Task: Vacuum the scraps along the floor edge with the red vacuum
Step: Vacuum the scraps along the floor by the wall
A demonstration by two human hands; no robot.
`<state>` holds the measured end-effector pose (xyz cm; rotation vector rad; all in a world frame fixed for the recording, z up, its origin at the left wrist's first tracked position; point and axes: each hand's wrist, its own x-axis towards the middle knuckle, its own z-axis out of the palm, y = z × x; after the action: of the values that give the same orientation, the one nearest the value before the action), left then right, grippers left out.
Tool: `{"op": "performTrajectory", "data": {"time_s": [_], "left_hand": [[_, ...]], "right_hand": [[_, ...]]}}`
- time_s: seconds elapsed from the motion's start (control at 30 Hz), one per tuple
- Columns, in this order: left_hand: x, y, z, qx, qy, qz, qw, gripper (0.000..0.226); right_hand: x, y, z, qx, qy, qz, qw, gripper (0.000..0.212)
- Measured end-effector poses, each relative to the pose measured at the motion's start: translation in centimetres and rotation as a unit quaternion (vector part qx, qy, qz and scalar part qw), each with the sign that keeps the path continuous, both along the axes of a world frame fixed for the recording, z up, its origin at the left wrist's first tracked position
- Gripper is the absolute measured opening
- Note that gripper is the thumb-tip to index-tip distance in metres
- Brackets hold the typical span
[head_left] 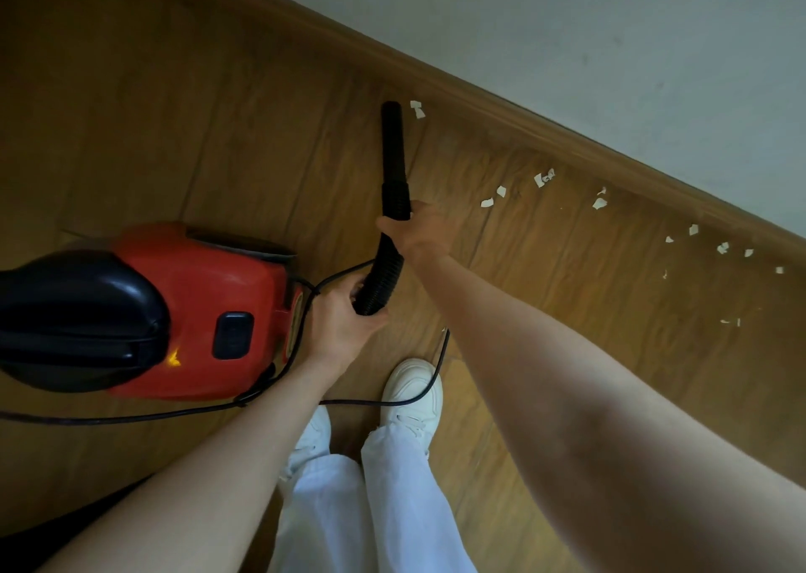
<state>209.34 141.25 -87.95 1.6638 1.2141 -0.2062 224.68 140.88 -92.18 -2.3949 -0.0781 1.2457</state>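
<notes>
The red vacuum (196, 311) has a glossy, smooth plastic shell with a shiny black plastic cap. The hose (384, 276) is black ribbed plastic; its nozzle (392, 145) is smooth and matt. The floor (174, 136) and the skirting board (567, 136) are grained wood, satin finish. The scraps (543, 178) look like torn white paper. The wall (610, 27) is matt.

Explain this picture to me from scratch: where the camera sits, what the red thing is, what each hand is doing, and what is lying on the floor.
The camera is worn on a person's head and looks down at their own arms, white trousers and white shoes. The red vacuum sits on the wooden floor to the left. Its black hose is held in both hands: the left hand grips the ribbed lower part, the right hand grips just below the rigid nozzle. White paper scraps lie scattered along the baseboard. The nozzle tip is beside the farthest scrap.
</notes>
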Motion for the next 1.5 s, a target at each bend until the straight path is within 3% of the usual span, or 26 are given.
{"op": "performTrajectory", "data": {"time_s": [0.33,0.57,0.73,0.9,1.17,1.5], "left_hand": [[2.1,-4.0,-2.0,0.03,-0.032,-0.064,0.997,0.047],[-1.8,-2.4,-3.2,0.104,-0.018,-0.03,0.994,0.04],[-1.0,-0.7,-2.9,0.131,-0.073,-0.059,0.987,0.04],[1.8,-1.8,-2.0,0.107,-0.089,-0.083,0.987,0.037],[2.0,-3.9,-0.2,0.091,-0.101,-0.077,0.988,0.024],[-4.5,-6.1,6.2,0.026,-0.013,-0.129,0.991,0.033]], "right_hand": [[2.2,-4.9,0.1,-0.029,-0.029,-0.031,0.999,0.035],[-0.4,-0.9,-0.2,0.027,0.042,-0.015,0.999,0.039],[0.0,0.4,-0.5,0.036,0.063,-0.059,0.996,0.035],[3.3,-1.8,-0.2,0.009,0.034,-0.072,0.997,0.02],[2.9,-3.6,1.1,-0.031,0.014,-0.082,0.996,0.023],[-3.7,-8.3,5.3,-0.075,0.068,-0.073,0.992,0.031]]}}
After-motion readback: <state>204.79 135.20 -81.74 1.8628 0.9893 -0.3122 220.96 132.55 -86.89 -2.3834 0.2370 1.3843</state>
